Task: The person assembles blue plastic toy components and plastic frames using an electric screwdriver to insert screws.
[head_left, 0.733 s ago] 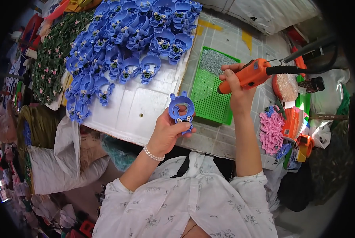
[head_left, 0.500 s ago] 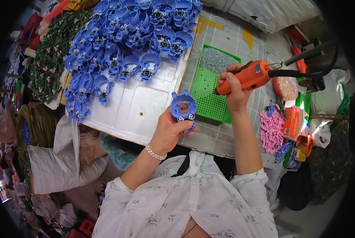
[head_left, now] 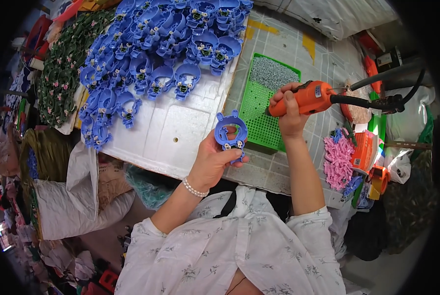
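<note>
Over white board (head_left: 180,132), blue ring (head_left: 231,132) between left fingers (head_left: 219,146)

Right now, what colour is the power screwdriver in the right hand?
Orange, with a black cable; the power screwdriver shows best in the head view.

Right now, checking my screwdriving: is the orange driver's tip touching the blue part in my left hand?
Apart. The head view shows green tray between the orange driver tip and the blue part.
</note>
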{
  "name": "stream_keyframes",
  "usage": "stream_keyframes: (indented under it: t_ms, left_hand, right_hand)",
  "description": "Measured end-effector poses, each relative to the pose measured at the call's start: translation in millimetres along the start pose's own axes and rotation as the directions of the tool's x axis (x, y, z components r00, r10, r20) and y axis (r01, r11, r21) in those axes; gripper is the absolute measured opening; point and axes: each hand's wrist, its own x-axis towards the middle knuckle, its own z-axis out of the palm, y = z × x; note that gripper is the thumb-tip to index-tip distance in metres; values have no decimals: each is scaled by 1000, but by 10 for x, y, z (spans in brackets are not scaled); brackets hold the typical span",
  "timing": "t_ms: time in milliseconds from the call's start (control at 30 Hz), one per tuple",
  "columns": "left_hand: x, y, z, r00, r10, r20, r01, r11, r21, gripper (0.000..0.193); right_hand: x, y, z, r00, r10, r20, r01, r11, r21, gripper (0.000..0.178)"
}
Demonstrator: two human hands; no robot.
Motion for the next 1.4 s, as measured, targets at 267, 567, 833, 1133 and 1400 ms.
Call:
stream_keyframes:
  t_ms: [267,567,833,1133,1400]
  left_hand:
    - [-5,-7,-19,1000,5,-7,-5,1000,1,53]
    - [10,-2,-13,1000,5,-6,-5,1000,0,53]
    - [25,-10,-18,1000,17,-3,-17,1000,-10,52]
    - [41,-24,39,999,14,-48,-15,1000,-24,46]
    - [55,-80,98,999,10,-53,-11,1000,-15,45]
  right_hand:
    - [7,-12,37,1000,-11,-21,11,1000,12,21]
    - [17,-17,4,999,12,40,-10,1000,-30,19]
    - [9,-47,93,999,0,-47,1,1000,16,18]
    - [-36,-344,85,999,-25,21,22,992,127,23]
    - [-442,-913,342,953,-54,299,2,985,172,56]
